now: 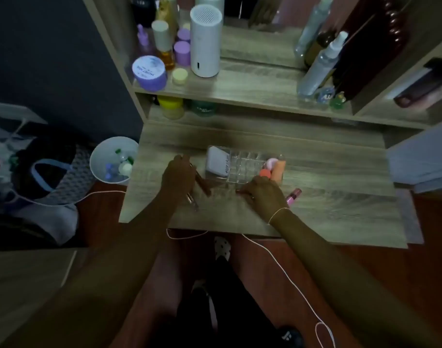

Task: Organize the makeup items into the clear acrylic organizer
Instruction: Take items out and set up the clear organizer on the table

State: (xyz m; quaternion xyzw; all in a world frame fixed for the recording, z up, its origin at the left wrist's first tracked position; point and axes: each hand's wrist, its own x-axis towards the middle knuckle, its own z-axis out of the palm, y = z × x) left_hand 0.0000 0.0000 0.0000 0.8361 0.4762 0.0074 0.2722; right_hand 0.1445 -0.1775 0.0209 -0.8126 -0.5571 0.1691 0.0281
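A clear organizer (242, 167) sits in the middle of the wood table (328, 197). A white box (216, 160) is in its left end, and a pink puff (272, 163), an orange sponge (278, 169) and a red round thing (265, 173) are in its right end. The left hand (177, 175) is just left of the organizer, curled around thin brown sticks (202, 183) that poke out near the organizer's front left corner. The right hand (262, 195) lies flat on the table right in front of the organizer, fingers (242, 191) stretched left; I cannot tell if it holds anything. A pink tube (294, 195) lies just right of that hand.
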